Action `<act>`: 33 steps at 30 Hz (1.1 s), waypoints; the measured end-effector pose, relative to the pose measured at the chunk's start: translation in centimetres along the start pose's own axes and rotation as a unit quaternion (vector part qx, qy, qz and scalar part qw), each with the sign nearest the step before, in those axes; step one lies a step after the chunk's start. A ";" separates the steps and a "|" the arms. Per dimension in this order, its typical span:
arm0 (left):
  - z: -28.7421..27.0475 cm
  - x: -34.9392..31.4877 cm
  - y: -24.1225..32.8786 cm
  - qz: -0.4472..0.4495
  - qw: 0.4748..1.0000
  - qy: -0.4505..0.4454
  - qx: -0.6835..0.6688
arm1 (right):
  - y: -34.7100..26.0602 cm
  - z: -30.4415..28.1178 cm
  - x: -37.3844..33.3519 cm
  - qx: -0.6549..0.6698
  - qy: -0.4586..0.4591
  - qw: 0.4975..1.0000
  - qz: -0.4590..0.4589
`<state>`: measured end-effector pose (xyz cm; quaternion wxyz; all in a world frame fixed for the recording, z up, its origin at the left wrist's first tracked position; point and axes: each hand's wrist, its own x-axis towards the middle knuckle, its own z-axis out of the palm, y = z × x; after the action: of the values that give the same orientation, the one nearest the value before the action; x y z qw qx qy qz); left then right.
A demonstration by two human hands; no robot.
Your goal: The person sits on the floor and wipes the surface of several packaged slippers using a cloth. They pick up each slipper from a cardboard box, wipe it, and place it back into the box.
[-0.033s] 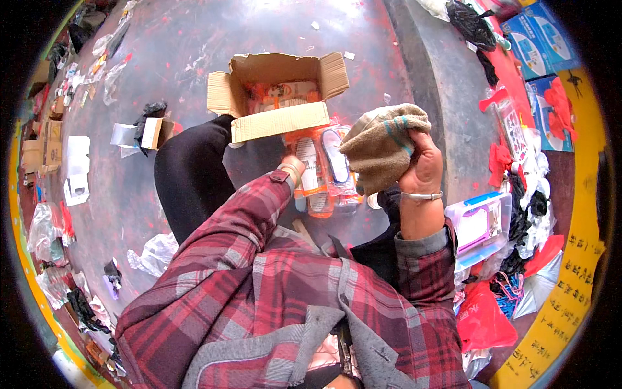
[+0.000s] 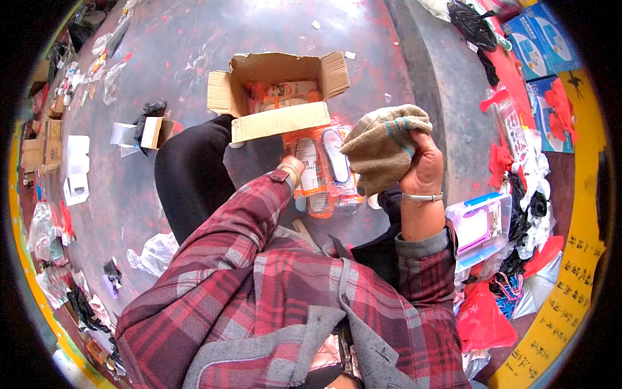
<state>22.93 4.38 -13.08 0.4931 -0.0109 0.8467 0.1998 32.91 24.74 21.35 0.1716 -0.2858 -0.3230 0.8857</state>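
Observation:
My right hand (image 2: pixel 424 163) grips a brown towel (image 2: pixel 376 159) with thin blue stripes, bunched and raised right of the packages. Between my knees lie several flat packages (image 2: pixel 309 159) in clear and orange plastic, some holding white sole-shaped pieces. My left hand (image 2: pixel 293 163) is at their left side, its fingers hidden from view. Just beyond stands an open cardboard box (image 2: pixel 282 123), flaps folded outward, with more orange-wrapped packages (image 2: pixel 288 91) inside.
A clear plastic bin (image 2: pixel 479 223) stands to my right, near a red bag (image 2: pixel 486 318). Blue boxes (image 2: pixel 541 39) are at the far right. On the left are a small carton (image 2: pixel 155 133), a white sheet (image 2: pixel 77 170) and crumpled plastic (image 2: pixel 155 253).

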 end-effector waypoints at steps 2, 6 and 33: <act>0.2 0.2 -0.7 -0.016 1.000 -0.014 0.012 | 0.0 -0.2 0.2 0.005 -0.023 1.000 0.005; 0.3 0.6 -0.8 -0.033 0.999 -0.029 0.014 | 0.1 0.2 0.1 0.020 -0.017 1.000 0.015; -1.3 -8.6 3.9 0.256 0.923 0.025 -0.285 | -1.2 -0.9 -0.6 0.071 -0.083 0.994 -0.008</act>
<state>25.43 6.03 -4.05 0.3799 0.0614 0.7402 0.5514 34.04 25.72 21.82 0.1714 -0.1952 -0.2746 0.9258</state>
